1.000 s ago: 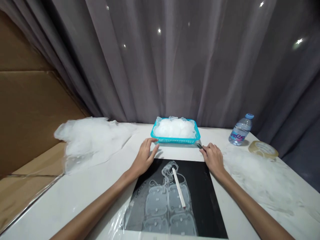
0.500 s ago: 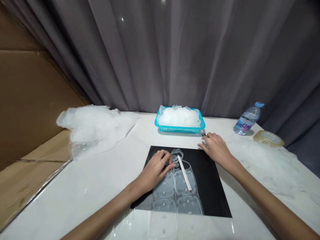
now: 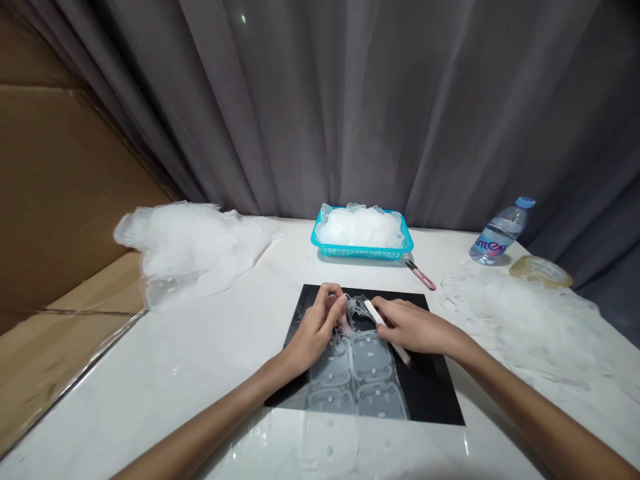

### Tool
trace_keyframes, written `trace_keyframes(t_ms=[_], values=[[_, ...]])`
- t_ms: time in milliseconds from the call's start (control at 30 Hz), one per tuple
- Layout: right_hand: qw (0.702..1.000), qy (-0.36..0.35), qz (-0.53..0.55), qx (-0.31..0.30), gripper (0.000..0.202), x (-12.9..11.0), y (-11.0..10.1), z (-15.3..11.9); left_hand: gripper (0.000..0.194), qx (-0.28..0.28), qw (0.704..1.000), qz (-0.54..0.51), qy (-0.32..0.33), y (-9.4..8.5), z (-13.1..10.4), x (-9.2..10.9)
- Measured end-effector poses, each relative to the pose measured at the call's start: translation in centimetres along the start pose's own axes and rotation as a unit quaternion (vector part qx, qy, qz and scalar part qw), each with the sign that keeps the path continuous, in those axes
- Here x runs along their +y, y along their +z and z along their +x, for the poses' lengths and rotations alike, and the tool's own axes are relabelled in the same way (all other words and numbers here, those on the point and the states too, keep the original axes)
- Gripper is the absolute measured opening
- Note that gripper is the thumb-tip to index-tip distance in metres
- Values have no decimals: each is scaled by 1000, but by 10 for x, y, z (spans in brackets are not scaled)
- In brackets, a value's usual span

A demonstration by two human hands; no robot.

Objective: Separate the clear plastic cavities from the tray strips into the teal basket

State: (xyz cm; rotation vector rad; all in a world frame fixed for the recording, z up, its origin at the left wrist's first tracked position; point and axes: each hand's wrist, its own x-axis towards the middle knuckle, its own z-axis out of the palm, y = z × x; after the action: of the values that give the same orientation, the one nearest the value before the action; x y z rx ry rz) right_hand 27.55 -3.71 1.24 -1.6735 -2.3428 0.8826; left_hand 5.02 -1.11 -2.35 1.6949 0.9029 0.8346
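My left hand (image 3: 319, 323) pinches the upper end of a clear plastic sheet (image 3: 371, 360) and raises it slightly. Rounded rectangular panels with small raised dots mark this limp sheet. It lies over a black mat (image 3: 433, 383) and runs past the mat's near edge. Between the fingers and thumb of my right hand (image 3: 410, 325) is a slim white stick-like tool (image 3: 374, 312). Its upper end points at the loose plastic beside my left fingertips; what kind of tip it has is too small to tell.
A blue basket (image 3: 363, 253) heaped with white translucent pieces stands at the back. Pink-handled thread snips (image 3: 421, 275) lie before it. Rightward are a water bottle (image 3: 503, 233), a tape roll (image 3: 540, 270) and a clear plastic pile (image 3: 530, 327). More plastic pieces (image 3: 195, 247) lie left, by cardboard (image 3: 75, 200).
My right hand has come from beside the thread snips to the mat and picked up the white tool from the sheet. My left hand has lifted the sheet's upper end a little.
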Motion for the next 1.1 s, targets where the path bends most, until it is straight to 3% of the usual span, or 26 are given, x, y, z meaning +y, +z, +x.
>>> trace_keyframes(t_ms=[167,267,367,433,500,600,767,967,1100], values=[[993,-44,70,87,13,4,0,7,24,-9,999,37,1,-1,7,3],[984,-61,160,51,21,11,4,11,32,-68,995,72,3,-8,2,7],[978,-54,202,22,33,16,9,15,60,-148,982,117,4,-20,-6,13],[981,-49,187,21,23,18,11,17,69,-181,972,147,13,-28,-9,14],[988,-41,145,18,12,20,10,18,63,-200,965,167,20,-34,-9,11],[996,-17,82,32,10,24,7,19,48,-196,967,164,18,-39,-5,1],[992,32,37,114,3,36,1,19,35,-156,965,203,54,-34,-2,-9],[983,74,26,168,8,52,1,26,55,-93,940,309,109,-34,6,-16],[983,41,47,170,9,60,2,31,37,-57,955,275,92,-42,34,-29]])
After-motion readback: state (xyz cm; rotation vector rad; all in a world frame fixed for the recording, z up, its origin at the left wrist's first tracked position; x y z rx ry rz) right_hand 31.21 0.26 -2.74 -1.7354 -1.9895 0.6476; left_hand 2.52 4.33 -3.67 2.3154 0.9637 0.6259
